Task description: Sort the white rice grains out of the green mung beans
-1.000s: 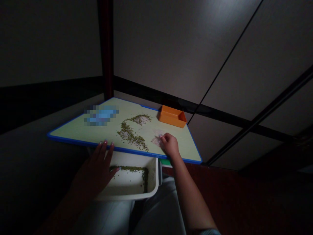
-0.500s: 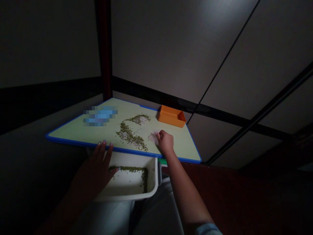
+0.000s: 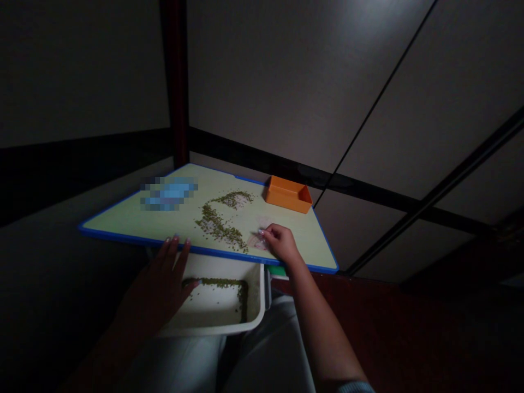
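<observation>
Drawing slightly back since the earlier frame, your right hand (image 3: pixel 281 241) is curling its grip nearly closed beside a pale patch (image 3: pixel 256 242), any hold unclear, with green grains (image 3: pixel 208 211) to its left and, farther left, your spread, unladen left hand (image 3: pixel 160 277) apparently steadying the surface (image 3: pixel 159 222).

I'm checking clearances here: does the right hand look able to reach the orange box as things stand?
Probably yes: the orange box stands just beyond the right hand on the same tabletop, with nothing visible blocking the way between them.
</observation>
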The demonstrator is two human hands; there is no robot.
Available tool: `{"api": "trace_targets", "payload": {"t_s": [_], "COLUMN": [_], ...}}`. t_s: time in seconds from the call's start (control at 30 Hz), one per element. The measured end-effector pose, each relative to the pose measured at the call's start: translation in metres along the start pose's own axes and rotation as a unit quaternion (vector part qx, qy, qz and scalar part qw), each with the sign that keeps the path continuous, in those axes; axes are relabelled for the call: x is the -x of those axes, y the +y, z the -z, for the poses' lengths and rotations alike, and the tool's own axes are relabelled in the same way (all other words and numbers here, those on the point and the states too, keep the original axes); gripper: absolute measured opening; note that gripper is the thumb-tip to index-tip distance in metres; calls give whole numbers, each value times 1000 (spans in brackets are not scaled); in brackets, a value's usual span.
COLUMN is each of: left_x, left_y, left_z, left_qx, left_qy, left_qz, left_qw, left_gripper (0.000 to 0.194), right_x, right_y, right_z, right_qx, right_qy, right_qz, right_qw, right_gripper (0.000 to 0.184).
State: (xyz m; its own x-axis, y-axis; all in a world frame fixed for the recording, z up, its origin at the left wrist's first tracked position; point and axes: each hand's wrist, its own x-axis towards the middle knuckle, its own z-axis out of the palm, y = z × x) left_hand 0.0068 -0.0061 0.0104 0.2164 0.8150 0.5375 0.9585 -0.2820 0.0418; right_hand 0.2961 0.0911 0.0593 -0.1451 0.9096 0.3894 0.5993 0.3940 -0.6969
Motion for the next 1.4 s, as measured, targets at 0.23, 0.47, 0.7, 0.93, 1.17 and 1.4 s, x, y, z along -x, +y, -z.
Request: {"api": "trace_targets", "payload": {"t_s": [0.23,0.47,0.7,0.93,1.17,1.4], "left_x": [-1,-2,-1,0,0,0], "left_y": [0,2,0,-2,-2,-1], "left_z": [-2,2,0,-1,-4,-5], "left_qx": [-8,-7,-10,-12,-7,-19], "left_qy": [-9,-13,1,-1,15,-5], "left_qz": [8,15,-4,-7,-9,1], "left_qw": [1000,1000,1000,1000,1000,1000], "left_gripper": [81,81,85,84,82,81], "right_x": [-4,-5,-3,3,8,10], "right_y": [-14,-10,1,3,-6,-15], "right_z": [0,-2,-2,3,6,4], "right_qx": [146,81,28,34,65,113], "right_qy": [57,5,-24,-19,-17,-17], "right_qz": [-15,21,11,-10,-17,-1], "right_qw": [988,997,999,999,998,993], "right_gripper": [28,27,29,31,30,31]}}
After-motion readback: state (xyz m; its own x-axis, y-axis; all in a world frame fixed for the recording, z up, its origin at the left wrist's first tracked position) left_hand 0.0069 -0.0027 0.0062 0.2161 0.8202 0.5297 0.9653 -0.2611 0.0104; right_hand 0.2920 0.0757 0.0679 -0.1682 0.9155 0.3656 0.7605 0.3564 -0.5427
